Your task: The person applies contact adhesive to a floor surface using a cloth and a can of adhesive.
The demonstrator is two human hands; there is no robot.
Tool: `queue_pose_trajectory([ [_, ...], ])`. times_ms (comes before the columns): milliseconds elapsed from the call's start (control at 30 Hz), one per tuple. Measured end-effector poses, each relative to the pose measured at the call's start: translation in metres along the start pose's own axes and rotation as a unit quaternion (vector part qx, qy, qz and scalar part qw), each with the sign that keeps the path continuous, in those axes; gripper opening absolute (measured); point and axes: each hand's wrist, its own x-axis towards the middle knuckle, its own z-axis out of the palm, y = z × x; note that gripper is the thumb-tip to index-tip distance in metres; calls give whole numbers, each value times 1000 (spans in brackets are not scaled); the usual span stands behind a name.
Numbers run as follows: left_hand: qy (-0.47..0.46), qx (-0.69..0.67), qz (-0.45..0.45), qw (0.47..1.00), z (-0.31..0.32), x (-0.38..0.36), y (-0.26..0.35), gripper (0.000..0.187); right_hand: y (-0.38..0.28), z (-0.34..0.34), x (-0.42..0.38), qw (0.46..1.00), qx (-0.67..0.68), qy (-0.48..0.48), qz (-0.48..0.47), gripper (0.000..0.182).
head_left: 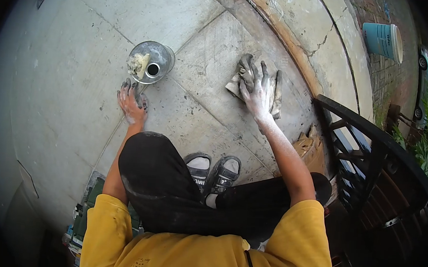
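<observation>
My left hand (132,104), smudged black and white, is low over the concrete floor with its fingers apart and slightly bent. Its fingertips are right by the near rim of a round metal can (164,54). The can has a round dark opening and a crusty pale-yellow lump (138,64) on top. My right hand (257,96), dusted white with blackened fingers, lies spread over a pair of grimy work gloves (277,96) on the floor. Part of the gloves is hidden under that hand.
Close on the right stand a dark wooden railing (368,129) and a crumpled brown paper bag (312,153). A blue bucket (379,40) lies farther off at the upper right, beyond a cracked ledge (311,21). My sandalled feet (223,176) are between my knees.
</observation>
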Motion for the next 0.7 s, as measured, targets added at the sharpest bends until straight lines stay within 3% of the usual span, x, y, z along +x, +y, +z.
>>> queue_pose_trajectory([
  [67, 2, 4, 4, 1000, 0, -1, -2, 49, 3, 2, -28, 986, -169, -2, -8, 66],
  [100, 2, 4, 3, 1000, -1, -1, -2, 49, 13, 7, -41, 986, -151, -64, 11, 63],
  [200, 13, -17, 7, 1000, -5, 5, 4, 49, 35, 18, -43, 995, -75, -50, -41, 51],
  [233, 8, -19, 6, 1000, -7, 4, 5, 48, 41, 28, -31, 992, -100, -7, -75, 45],
  [333, -10, -10, 5, 1000, -9, 1, 4, 49, 34, 35, 37, 980, -107, -101, -133, 31],
  [400, -9, 2, 2, 1000, -4, 3, 6, 51, 29, 51, 88, 971, -65, -29, -230, 27],
  [533, -11, 11, -1, 1000, -5, 1, 5, 52, 9, 64, 170, 948, -54, 13, -312, 30],
  [667, -18, 3, -3, 1000, -4, 1, 2, 50, -31, 49, 195, 983, -5, -18, -180, 29],
  [700, -12, 1, 0, 1000, -4, 0, -1, 50, -39, 48, 177, 976, 35, -4, -215, 28],
])
